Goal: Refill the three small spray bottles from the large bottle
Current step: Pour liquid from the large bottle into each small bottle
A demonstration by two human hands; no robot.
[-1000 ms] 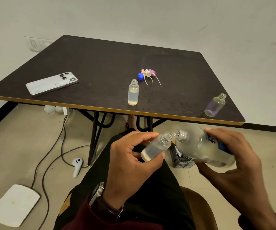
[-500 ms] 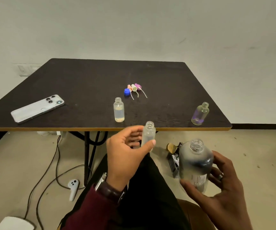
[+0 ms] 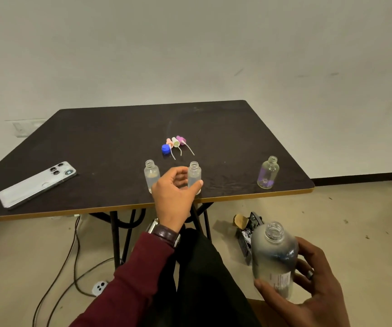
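Observation:
My left hand (image 3: 175,197) grips a small clear bottle (image 3: 194,173) and holds it upright on the dark table (image 3: 110,147), near the front edge. A second small bottle (image 3: 151,173) with liquid stands just left of it, partly behind my fingers. A third small bottle (image 3: 268,173), purple-tinted, stands at the right front corner. My right hand (image 3: 308,286) holds the large uncapped bottle (image 3: 274,256) upright, low and to the right, below table height. Three spray tops (image 3: 176,142) and a blue cap (image 3: 165,148) lie behind the bottles.
A white phone (image 3: 38,184) lies on the table's left side. Under the table are black legs (image 3: 117,234), cables (image 3: 72,260) and a white controller (image 3: 99,287). A small dark basket with scraps (image 3: 248,234) sits on the floor by the large bottle.
The large bottle went from tilted mouth-to-mouth with the small bottle to upright and lowered right. My left hand carried the small bottle up onto the table beside the first one.

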